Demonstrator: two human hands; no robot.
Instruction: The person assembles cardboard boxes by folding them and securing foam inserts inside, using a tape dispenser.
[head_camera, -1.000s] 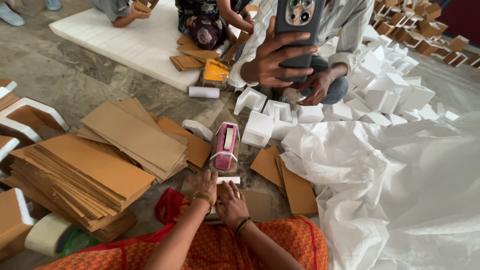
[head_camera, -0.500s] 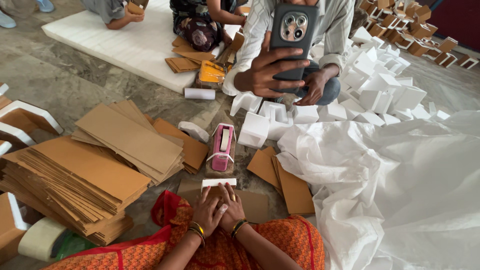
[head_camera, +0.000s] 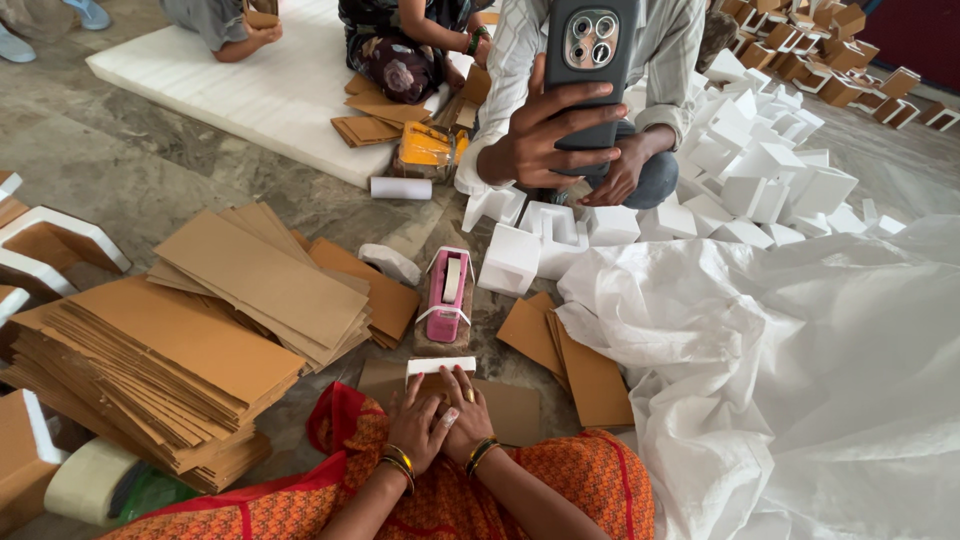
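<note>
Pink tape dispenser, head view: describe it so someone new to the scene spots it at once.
Start at the big stack of brown cardboard sheets on the left of the stone floor and move right, past the loose sheets. The pink tape dispenser stands there, just beyond the white strip at the left hand and right hand. It is the only pink thing among brown card and white foam blocks.

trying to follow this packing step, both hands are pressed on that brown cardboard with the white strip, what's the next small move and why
Probably slide the fingers forward to press the white strip flat along the cardboard piece. Both the left hand and the right hand rest side by side just behind it, holding nothing, and the pink tape dispenser stands apart beyond the strip.
</note>
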